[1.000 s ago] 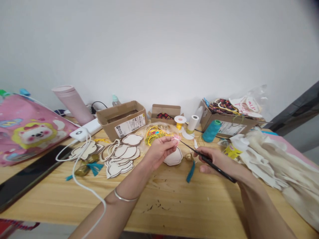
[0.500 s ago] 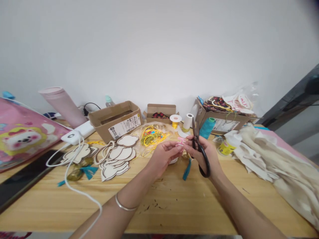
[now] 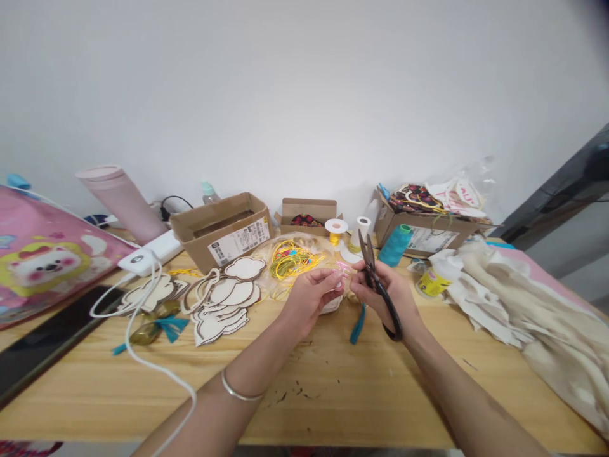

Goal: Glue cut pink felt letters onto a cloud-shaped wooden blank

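Between its thumb and fingers, my left hand (image 3: 314, 298) pinches a small pink-and-white piece (image 3: 342, 269) with a letter-like shape on it; its material is unclear. My right hand (image 3: 389, 295) is closed around black-handled scissors (image 3: 373, 263), their blades pointing up and slightly parted, just right of the pink piece. Below the hands a teal tassel (image 3: 358, 324) lies on the wooden table (image 3: 352, 393). A pale flat piece (image 3: 330, 306) is partly hidden behind my left hand.
Cream cloud-shaped cutouts (image 3: 223, 311) and tangled yellow cords (image 3: 290, 259) lie left of my hands. Behind stand an open cardboard box (image 3: 223, 231), a yellow thread spool (image 3: 335, 231) and a teal thread cone (image 3: 396, 244). Right are a yellow-labelled jar (image 3: 432, 282) and crumpled cloth (image 3: 537, 317). A white cable (image 3: 157, 368) crosses my left forearm.
My right hand has drawn slightly away from my left, and the scissor blades have parted and tilted left. The pink piece stays in my left fingers.
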The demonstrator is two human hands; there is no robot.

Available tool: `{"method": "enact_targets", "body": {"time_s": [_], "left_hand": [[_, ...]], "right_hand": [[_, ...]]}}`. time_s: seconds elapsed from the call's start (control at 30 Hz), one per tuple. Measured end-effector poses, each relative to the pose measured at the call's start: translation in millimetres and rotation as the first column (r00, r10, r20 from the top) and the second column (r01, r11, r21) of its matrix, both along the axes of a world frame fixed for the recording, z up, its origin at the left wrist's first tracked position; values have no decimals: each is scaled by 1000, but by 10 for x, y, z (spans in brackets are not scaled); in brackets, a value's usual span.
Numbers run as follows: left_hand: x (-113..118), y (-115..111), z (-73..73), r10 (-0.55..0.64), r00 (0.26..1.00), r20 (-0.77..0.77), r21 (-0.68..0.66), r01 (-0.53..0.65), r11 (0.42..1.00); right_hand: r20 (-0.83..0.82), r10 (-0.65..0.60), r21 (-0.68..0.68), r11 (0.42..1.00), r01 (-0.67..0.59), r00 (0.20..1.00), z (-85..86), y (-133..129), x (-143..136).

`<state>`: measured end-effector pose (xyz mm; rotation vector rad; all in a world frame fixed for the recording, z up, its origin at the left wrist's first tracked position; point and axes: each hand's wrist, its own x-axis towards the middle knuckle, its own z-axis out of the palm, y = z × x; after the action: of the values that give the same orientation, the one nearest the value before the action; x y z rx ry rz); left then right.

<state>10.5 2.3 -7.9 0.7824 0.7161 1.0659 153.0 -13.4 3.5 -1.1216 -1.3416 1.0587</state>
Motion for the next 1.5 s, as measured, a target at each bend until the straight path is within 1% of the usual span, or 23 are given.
{"method": "enact_targets", "body": {"time_s": [0.07,0.17,0.23,0.3,0.37,0.43,0.5,0.6,0.7,0.83,0.9,0.97,1.03,1.1,1.17,1.2,1.3,1.37,1.4,1.43,1.5], "left_hand": [[-14,9,15,26,999,24,-35,-25,999],[-26,13,42,14,999,37,-36,-13,999],[-28,12,59,2,999,47,-25,-1,1000],[-29,8,65,3,999,54,-15,-3,1000],[-29,2,57,5,999,46,3,-5,1000],[-25,-5,37,-2,1000,22,32,2,999],[-17,-13,9,-23,1000,-10,65,23,998],[-1,-21,-23,-63,996,-56,92,68,993],[12,-26,-23,-72,994,-82,99,80,992],[20,-33,10,-65,993,-94,135,77,988],[20,-32,23,-11,991,-131,155,31,987],[12,-25,29,95,979,-180,213,-55,975],[-3,-15,26,223,951,-216,325,-145,935],[-21,-9,18,325,917,-231,452,-195,870],[-38,-13,8,382,892,-242,546,-200,814],[-44,-17,4,390,886,-250,577,-187,795],[-45,-39,1,385,879,-280,626,-137,768],[-31,-53,8,372,887,-275,618,-133,775],[-21,-58,15,353,900,-254,589,-146,795],[-10,-61,22,322,922,-218,537,-162,828],[12,-62,35,224,969,-106,374,-170,912]], "right_hand": [[12,-17,8,1000,17,1000,-31,8,57],[71,-93,57,994,89,993,-41,27,179],[98,-172,115,980,160,980,11,34,243],[106,-227,147,966,211,968,104,30,256],[96,-212,116,973,200,973,199,14,212],[74,-168,43,985,165,983,249,-4,132],[38,-131,-21,991,132,991,231,-16,51],[-53,-96,-55,994,93,994,124,-14,-14],[-101,-93,-21,996,91,991,27,3,-5],[-89,-127,62,989,133,988,-9,19,46],[-81,-119,104,986,127,990,-7,13,65],[-84,-93,151,983,105,992,4,-2,74],[-97,-91,187,976,108,991,28,-19,69],[-107,-130,187,971,148,986,59,-27,53],[-102,-149,155,974,164,984,86,-25,31],[-98,-133,128,981,145,986,92,-22,20],[-133,-14,30,999,18,991,76,-12,-5],[-180,45,-22,999,-49,983,46,-9,-12],[-202,54,-41,997,-63,978,30,-7,-12],[-217,52,-54,996,-65,975,17,-4,-9],[-235,35,-70,996,-53,971,2,6,4]]}}
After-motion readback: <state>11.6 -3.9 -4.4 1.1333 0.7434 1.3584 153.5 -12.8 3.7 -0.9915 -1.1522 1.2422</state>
